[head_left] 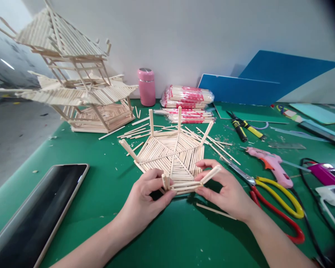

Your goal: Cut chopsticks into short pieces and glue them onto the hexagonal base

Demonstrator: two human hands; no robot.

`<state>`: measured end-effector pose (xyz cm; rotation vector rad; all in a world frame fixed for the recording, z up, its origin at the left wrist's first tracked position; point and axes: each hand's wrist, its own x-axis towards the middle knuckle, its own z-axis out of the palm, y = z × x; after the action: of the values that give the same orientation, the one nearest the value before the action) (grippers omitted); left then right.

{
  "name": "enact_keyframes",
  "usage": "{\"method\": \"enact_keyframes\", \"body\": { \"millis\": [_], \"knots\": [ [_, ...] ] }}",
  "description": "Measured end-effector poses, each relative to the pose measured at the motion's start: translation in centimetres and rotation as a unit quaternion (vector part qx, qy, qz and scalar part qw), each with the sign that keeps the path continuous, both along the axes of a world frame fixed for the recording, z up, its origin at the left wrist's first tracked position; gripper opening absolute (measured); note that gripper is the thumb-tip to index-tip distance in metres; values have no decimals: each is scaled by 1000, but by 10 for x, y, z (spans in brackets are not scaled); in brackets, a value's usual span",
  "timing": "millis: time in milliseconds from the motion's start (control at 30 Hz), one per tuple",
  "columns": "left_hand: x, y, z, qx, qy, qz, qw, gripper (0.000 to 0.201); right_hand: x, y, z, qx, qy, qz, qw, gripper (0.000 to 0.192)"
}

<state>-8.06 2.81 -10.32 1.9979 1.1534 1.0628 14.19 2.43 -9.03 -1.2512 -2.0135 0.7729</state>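
A hexagonal base of pale wooden sticks [162,152] with upright posts at its corners lies in the middle of the green table. My left hand [149,191] is closed at the near left corner, thumb and fingers around the short posts there. At the near right corner my right hand [223,186] pinches the frame beside a tilted post [211,174]. Between both hands, a stick [185,185] runs along the near edge of the base. Part of the near rim is hidden by my fingers.
A stick pagoda [86,93] stands back left, a phone [41,212] in front of it. Packed sticks [187,97] and a pink flask [146,87] are at the wall. Right lie scissors [279,193], a pink glue gun [268,162], pliers [244,126] and loose sticks [222,149].
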Motion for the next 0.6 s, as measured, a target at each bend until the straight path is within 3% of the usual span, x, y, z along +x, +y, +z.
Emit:
{"method": "enact_keyframes", "body": {
  "millis": [600],
  "knots": [
    [-1,2,5,-2,14,-18,1000,6,1,2,-6,-34,15,12,999,12]
  ]
}}
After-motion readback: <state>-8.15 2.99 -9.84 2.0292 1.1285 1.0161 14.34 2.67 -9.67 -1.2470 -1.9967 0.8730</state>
